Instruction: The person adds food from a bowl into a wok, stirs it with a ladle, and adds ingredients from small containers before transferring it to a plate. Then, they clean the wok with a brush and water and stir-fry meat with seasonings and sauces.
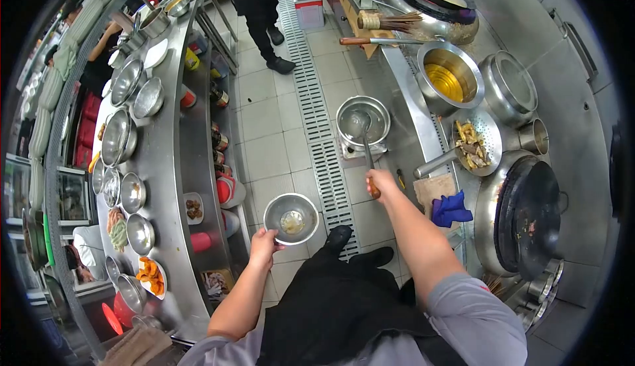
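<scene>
My left hand (264, 245) grips the rim of a steel bowl (270, 208), which has a little pale, clear-looking stuff in its bottom. The fingers of my right hand (382, 184) are wrapped round the wooden handle of a ladle (367, 146). The ladle's head dips into a metal pot (341, 120) low beside the right counter. Liquid seems to lie in that pot. On the counter to the right, a perforated strainer (491, 134) holds browned pieces of food. Behind it stands a deep pot (430, 51) with yellow oil in it.
A wok (529, 233) sits on the right stove, near a purple cloth (452, 210). The left steel counter (173, 187) carries several metal bowls and a plate of orange food (152, 277). Another person (254, 8) stands farther up the aisle, beside the floor drain (322, 154).
</scene>
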Demonstrator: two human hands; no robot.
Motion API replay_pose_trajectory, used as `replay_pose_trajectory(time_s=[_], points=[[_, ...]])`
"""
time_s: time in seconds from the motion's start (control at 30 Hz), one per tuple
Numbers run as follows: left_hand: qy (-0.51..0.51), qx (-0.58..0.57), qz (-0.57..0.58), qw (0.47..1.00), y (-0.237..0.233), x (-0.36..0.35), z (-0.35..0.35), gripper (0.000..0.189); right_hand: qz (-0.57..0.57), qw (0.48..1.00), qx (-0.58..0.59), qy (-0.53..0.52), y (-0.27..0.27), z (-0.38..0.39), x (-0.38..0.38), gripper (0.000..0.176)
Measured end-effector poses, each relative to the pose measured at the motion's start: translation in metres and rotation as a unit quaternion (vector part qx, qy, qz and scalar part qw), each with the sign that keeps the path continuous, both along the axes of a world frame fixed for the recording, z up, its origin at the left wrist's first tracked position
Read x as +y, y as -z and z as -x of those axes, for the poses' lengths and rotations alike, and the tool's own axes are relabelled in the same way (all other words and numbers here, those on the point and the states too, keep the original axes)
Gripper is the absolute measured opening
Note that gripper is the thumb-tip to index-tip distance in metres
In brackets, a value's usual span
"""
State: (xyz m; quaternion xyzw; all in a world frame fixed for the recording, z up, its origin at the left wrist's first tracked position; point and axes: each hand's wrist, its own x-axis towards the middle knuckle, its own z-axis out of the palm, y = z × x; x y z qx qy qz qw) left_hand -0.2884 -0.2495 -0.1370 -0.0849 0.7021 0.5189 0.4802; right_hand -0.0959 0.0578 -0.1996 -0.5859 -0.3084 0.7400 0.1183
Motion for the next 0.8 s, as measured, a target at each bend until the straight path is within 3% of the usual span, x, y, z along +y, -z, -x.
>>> replay_pose_trajectory(time_s=[0.13,0.33,0.57,0.73,0.8], points=[[0.020,0.018,-0.010,1.000,0.018,0.021,0.010,0.014,0.028,0.996,0.060,0.055,-0.028,-0.019,-0.018,0.006],[0.072,0.089,-0.031,0.993,0.040,0.106,0.028,0.014,0.022,0.992,0.089,0.088,-0.059,-0.036,-0.025,0.007],[0.098,0.195,-0.045,0.975,0.046,0.211,0.048,0.018,0.093,0.957,0.238,0.140,-0.103,-0.055,-0.038,0.012],[0.116,0.245,-0.084,0.959,0.012,0.294,0.043,0.021,0.126,0.900,0.389,0.150,-0.175,-0.083,-0.063,0.021],[0.180,0.269,-0.122,0.938,-0.009,0.329,0.024,0.020,0.112,0.893,0.405,0.162,-0.208,-0.101,-0.076,0.028]])
